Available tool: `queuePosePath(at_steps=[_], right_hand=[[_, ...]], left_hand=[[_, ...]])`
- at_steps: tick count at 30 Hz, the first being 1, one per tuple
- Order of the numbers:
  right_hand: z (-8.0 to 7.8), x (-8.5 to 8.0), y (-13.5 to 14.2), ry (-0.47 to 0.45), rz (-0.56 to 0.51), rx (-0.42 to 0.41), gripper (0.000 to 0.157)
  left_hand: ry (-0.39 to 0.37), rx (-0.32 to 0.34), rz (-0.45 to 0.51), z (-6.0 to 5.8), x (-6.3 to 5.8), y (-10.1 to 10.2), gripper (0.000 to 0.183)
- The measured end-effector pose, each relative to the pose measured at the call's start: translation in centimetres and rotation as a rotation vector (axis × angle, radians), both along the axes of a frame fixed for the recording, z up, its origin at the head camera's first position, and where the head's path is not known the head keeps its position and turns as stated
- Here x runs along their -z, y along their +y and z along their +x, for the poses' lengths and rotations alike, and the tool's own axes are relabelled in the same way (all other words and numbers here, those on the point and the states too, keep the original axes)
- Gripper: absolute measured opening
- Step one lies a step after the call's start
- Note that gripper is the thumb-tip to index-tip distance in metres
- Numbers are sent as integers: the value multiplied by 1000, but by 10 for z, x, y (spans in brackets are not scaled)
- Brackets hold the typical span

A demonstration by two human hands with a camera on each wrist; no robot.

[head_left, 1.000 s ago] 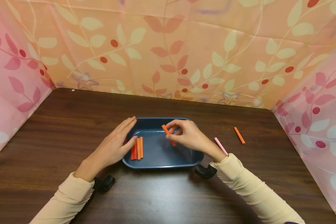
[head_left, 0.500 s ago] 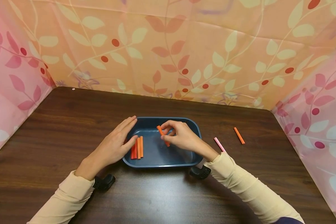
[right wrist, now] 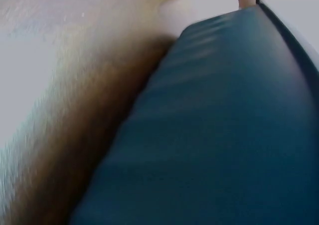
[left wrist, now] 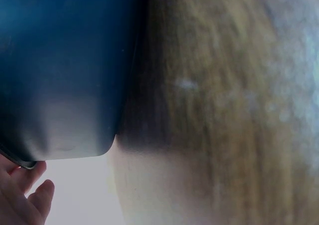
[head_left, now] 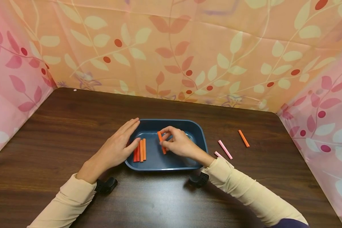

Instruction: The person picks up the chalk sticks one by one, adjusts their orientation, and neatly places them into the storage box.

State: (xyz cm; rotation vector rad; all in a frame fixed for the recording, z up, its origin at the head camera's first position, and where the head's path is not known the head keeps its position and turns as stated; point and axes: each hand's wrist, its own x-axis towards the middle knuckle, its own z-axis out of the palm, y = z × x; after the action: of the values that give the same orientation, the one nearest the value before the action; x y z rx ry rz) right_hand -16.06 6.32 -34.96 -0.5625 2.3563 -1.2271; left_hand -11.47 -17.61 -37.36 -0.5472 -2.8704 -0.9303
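Note:
A dark blue tray (head_left: 185,167) stands on the table in the head view. My right hand (head_left: 177,143) is over its middle, pinching an orange stick (head_left: 160,136) between thumb and fingers, the stick slightly tilted. To the left inside lie red sticks (head_left: 138,154) and orange sticks (head_left: 144,150), side by side, partly hidden by my left thumb. My left hand (head_left: 115,147) rests at the tray's left rim with fingers straight and thumb reaching over the edge. Both wrist views show mostly the tray's outer wall; in the left one, fingers (left wrist: 42,197) are near the rim.
Right of the tray, a pink stick (head_left: 225,149) lies on the brown table (head_left: 74,126). Another pink one (head_left: 218,154) is partly covered by my right sleeve. Farther right is an orange stick (head_left: 243,138). Patterned curtains (head_left: 171,47) enclose the back and sides.
My right hand has moved left across the tray with the orange stick, which has turned closer to the row's direction. Its sleeve now uncovers more pink sticks. The left hand stays put.

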Motion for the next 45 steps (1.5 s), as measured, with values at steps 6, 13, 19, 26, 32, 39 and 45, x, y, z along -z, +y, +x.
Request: queuePosePath(at_steps=[6,13,19,26,32,39,45], right_hand=[[5,3,-12,-65,23,38,39],[7,8,-21,-110,29,33,38],[7,7,-24,-169,-31,64,41],[7,6,-22,-200,-71,56,45],[6,4,-17,-178,-93,4,40],[5,0,-6,-90,-70,-75,36],[5,-7,8,9,-27,-80,37]], left_hand=[[-8,-1,3,1,-1,-1,63],[-16,0,7,0,0,0,63],[-18,2,2,-1,-1,0,64],[-26,-2,0,0,-2,0,65],[-19,-5,5,0,-1,0,64],[-31,-5,3,0,-1,0,65],[-31,-2,2,0,-1,0,64]])
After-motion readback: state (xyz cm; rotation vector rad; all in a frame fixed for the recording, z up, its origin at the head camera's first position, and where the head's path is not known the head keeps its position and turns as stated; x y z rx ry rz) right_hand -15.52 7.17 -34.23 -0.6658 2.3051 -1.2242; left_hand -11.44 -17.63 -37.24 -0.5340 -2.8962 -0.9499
